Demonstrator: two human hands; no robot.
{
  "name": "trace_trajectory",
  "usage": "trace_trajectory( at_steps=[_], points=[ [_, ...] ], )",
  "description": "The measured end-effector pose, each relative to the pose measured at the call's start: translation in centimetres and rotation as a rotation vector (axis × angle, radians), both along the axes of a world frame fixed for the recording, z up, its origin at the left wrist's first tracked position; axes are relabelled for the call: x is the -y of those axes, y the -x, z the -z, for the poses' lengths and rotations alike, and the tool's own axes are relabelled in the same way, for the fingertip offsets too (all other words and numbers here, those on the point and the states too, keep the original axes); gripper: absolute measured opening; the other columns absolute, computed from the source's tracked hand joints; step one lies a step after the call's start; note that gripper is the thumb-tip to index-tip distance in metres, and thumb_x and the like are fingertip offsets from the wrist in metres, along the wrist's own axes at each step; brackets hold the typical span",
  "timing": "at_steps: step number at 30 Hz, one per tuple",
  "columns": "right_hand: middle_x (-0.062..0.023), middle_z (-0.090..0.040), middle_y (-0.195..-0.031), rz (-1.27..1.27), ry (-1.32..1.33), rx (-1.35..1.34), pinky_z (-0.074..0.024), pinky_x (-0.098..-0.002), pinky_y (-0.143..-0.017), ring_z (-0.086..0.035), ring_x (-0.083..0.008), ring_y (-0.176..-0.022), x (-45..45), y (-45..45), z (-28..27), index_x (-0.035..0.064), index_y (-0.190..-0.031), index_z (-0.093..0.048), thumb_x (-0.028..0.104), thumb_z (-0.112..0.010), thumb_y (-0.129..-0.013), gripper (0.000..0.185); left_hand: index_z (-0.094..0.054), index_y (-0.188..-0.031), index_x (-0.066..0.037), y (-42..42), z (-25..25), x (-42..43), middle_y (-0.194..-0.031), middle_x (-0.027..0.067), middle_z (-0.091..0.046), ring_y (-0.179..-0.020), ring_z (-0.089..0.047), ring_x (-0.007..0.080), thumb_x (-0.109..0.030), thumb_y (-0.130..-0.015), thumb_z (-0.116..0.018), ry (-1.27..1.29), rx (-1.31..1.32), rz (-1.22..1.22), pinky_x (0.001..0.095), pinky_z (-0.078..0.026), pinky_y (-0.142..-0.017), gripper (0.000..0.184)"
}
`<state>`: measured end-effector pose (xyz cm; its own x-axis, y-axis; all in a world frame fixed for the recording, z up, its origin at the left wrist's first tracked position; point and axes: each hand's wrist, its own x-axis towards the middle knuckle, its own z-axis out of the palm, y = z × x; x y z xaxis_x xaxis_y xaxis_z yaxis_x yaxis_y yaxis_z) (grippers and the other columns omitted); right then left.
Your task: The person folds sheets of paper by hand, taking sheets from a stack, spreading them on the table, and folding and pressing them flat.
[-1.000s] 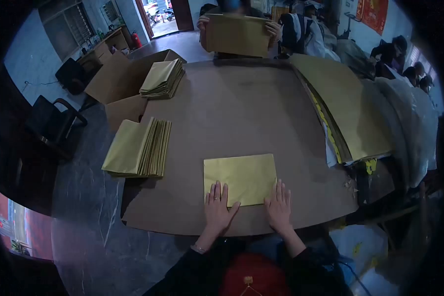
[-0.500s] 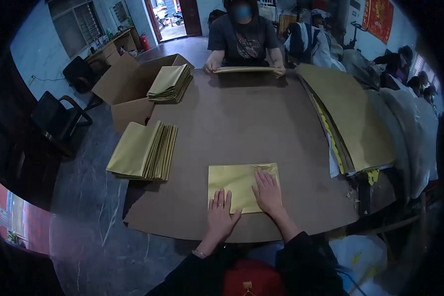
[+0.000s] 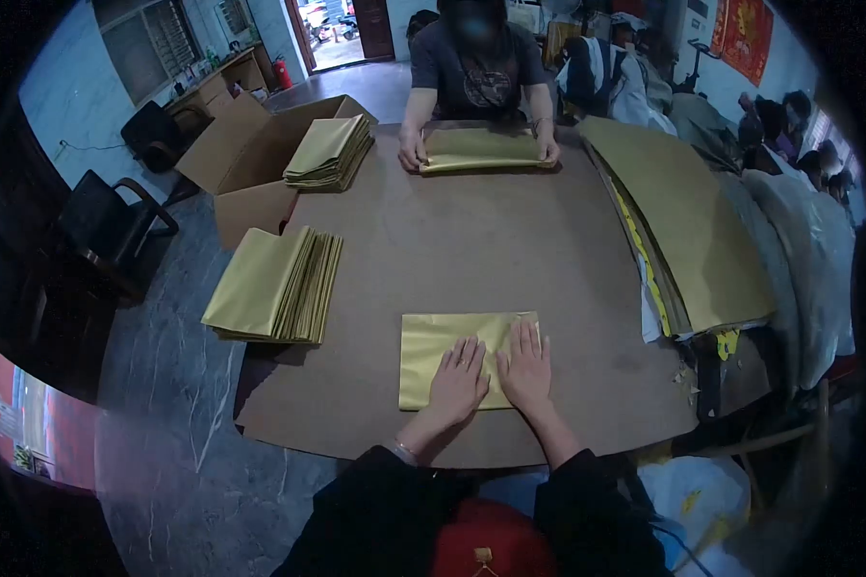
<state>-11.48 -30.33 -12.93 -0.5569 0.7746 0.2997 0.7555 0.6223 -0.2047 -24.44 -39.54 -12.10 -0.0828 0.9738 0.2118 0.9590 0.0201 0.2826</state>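
A folded sheet of gold paper (image 3: 421,361) lies flat on the brown table top (image 3: 471,250) right in front of me. Both hands press on it with nothing gripped. My left hand (image 3: 458,383) rests on its middle, fingers stretched out and pointing up and to the right. Beside it, my right hand (image 3: 526,370) lies flat along the right side, fingertips near the far right corner. Part of the paper is hidden under the hands.
Stacks of folded gold paper (image 3: 260,288) stand at the left edge, one by an open cardboard box (image 3: 250,216). Large gold sheets (image 3: 683,221) are piled on the right. Across the table a person (image 3: 481,82) holds a folded gold sheet (image 3: 481,149).
My left hand has slid right and up over the paper, close to my right hand. The person opposite has lowered their gold sheet onto the table.
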Motion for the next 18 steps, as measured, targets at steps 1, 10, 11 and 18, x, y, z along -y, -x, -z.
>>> trace_trajectory(
  at_steps=[1,10,11,18],
  points=[
    [-0.017,-0.033,-0.143,0.006,-0.012,0.015,-0.0196,-0.0484,-0.109,-0.03,-0.0301,-0.133,-0.1,0.0,0.2,-0.0002,-0.137,-0.033,0.034,-0.044,-0.092,0.058,-0.037,-0.135,-0.001,0.1,0.3,-1.2,-0.141,0.0169,-0.036,-0.133,-0.03,0.0312,-0.031,-0.089,-0.045,-0.019,-0.01,0.026,0.0455,-0.025,-0.108,0.056],
    [-0.0149,-0.033,-0.143,0.024,-0.011,0.01,-0.0197,-0.0482,-0.109,-0.031,-0.0261,-0.134,0.0,0.0,0.5,0.0013,-0.138,-0.032,0.035,-0.043,-0.092,0.058,-0.03,-0.14,-0.003,3.5,0.0,-2.0,-0.145,0.0128,-0.031,-0.133,-0.029,0.0282,-0.039,-0.089,-0.046,-0.052,0.058,-0.259,0.0437,-0.024,-0.109,0.064],
    [-0.015,-0.032,-0.144,0.027,-0.001,0.0,-0.0194,-0.0481,-0.11,-0.03,-0.0264,-0.134,-0.1,0.0,0.5,0.0012,-0.139,-0.032,0.035,-0.043,-0.092,0.058,-0.03,-0.14,-0.003,3.7,-0.1,-1.8,-0.146,0.0128,-0.03,-0.134,-0.029,0.0284,-0.039,-0.089,-0.047,-0.059,0.037,-0.283,0.0439,-0.024,-0.109,0.065],
    [-0.0152,-0.023,-0.148,-0.152,0.222,0.296,-0.01,-0.0459,-0.113,-0.019,-0.0246,-0.139,0.1,2.7,-0.1,0.0057,-0.143,-0.023,0.034,-0.038,-0.095,0.058,-0.028,-0.141,-0.003,3.5,-1.2,-2.6,-0.147,0.0127,-0.028,-0.135,-0.026,0.0279,-0.041,-0.089,-0.047,0.03,0.023,-0.328,0.0442,-0.021,-0.11,0.067]
  ],
)
